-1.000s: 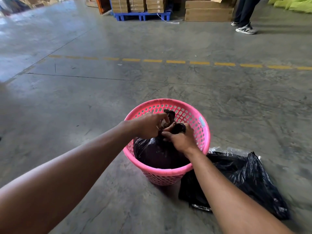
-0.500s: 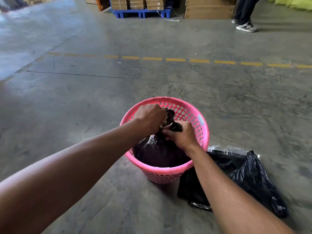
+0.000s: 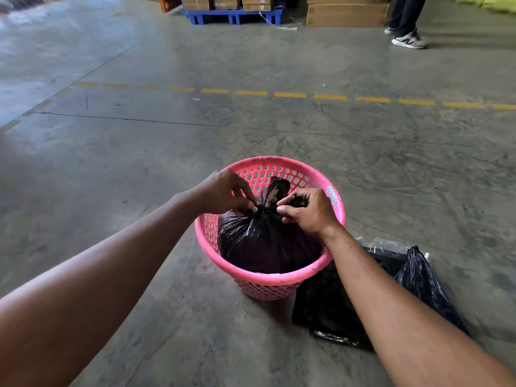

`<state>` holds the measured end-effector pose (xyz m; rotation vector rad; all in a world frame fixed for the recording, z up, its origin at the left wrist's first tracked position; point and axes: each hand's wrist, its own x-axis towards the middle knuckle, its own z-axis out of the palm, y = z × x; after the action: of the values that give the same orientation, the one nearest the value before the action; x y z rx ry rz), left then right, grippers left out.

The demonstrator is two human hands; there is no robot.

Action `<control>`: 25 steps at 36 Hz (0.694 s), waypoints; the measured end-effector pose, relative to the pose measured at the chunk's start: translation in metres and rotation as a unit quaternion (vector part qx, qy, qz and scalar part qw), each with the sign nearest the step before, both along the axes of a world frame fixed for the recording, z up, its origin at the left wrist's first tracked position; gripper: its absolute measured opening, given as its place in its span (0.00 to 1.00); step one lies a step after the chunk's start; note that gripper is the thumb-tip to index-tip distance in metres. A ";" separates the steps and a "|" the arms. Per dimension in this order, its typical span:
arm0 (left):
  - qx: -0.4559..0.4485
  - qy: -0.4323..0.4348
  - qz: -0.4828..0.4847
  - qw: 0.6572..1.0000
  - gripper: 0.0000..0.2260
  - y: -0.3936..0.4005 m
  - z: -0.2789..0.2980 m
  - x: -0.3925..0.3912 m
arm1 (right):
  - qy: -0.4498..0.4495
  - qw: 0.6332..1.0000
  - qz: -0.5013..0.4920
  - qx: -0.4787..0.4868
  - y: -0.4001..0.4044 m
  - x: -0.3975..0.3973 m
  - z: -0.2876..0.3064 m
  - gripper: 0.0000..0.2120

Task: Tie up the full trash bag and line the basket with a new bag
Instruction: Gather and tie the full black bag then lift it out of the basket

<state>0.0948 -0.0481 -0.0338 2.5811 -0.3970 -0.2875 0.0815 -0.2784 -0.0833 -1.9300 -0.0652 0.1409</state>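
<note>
Fingers of the left hand point(image 3: 223, 192) pinch one end of the knot on the full trash bag point(image 3: 265, 241), which sits inside the pink basket point(image 3: 268, 280) on the concrete floor point(image 3: 139, 163). The right hand point(image 3: 310, 212) clamps the other end. Right of the basket lies a flat new bag point(image 3: 335, 311).

A single wide-angle view from the person's head looks forward and steeply down, close over the pink basket point(image 3: 268, 277) on the concrete floor point(image 3: 139, 169). Both forearms reach in from the bottom corners. Further ahead it takes in a blue pallet point(image 3: 233, 16) at the top edge.
</note>
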 end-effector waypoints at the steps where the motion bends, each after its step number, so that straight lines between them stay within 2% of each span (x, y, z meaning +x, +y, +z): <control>1: 0.001 -0.001 0.006 1.000 0.04 0.003 -0.003 -0.002 | -0.002 1.000 -0.002 -0.007 0.000 0.001 0.001 0.07; 7: 0.017 -0.073 0.011 0.997 0.07 0.014 -0.013 -0.008 | -0.018 0.997 -0.002 -0.075 -0.005 0.004 0.006 0.03; 11: -0.004 -0.082 0.003 0.997 0.06 0.019 -0.017 -0.013 | -0.021 0.992 0.006 -0.127 -0.006 0.004 0.004 0.03; 19: 0.096 -0.094 0.052 0.990 0.10 0.017 -0.031 -0.014 | -0.047 0.968 0.009 -0.245 -0.011 0.001 -0.003 0.03; 20: 0.099 -0.094 0.059 0.989 0.12 0.014 -0.029 -0.015 | -0.068 0.965 0.018 -0.251 -0.012 0.000 -0.001 0.06; 22: 0.074 -0.080 0.066 0.992 0.21 0.004 -0.025 -0.020 | -0.119 0.965 0.021 -0.231 -0.018 -0.005 0.005 0.19; 23: 0.056 -0.064 0.068 0.994 0.25 -0.002 -0.024 -0.023 | -0.150 0.965 -0.006 -0.216 -0.022 -0.009 0.007 0.24; 25: 0.061 -0.036 0.068 0.995 0.29 -0.019 -0.022 -0.029 | -0.210 0.946 -0.124 -0.212 -0.032 -0.019 0.007 0.25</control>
<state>0.0658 -0.0671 -0.0559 2.7285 -0.2344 -0.1770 0.0621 -0.3107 -0.0761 -2.3494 -0.0790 -0.4628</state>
